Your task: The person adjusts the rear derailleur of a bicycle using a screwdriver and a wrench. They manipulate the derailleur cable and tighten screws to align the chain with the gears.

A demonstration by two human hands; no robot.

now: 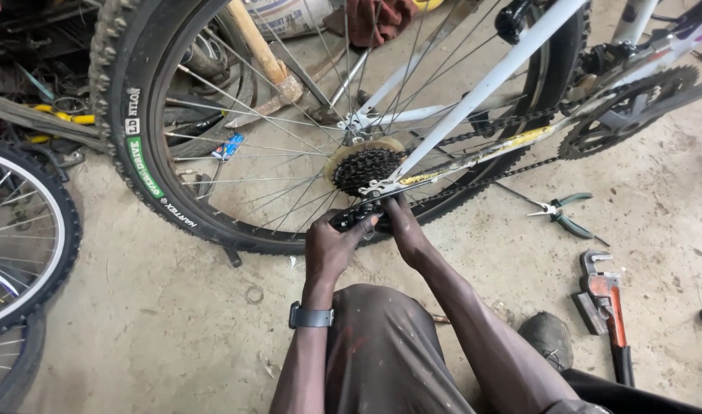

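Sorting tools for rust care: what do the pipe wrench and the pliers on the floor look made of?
Pipe wrench: apparently metal, worn red-orange paint, bare grey jaw. Pliers: shiny metal nose, green handles that look plastic- or rubber-coated. Both lie on the dusty concrete-looking floor.

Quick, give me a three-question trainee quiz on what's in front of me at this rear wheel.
1. True or false: both hands are at the rear derailleur.
2. Which tool lies nearest the chain? A pliers B pipe wrench C hammer
3. Fill in: the left hand's wrist wears a dark ____.

Key
1. True: left hand and right hand meet below the cassette.
2. A: green-handled pliers; the red pipe wrench lies further off.
3. Watch.
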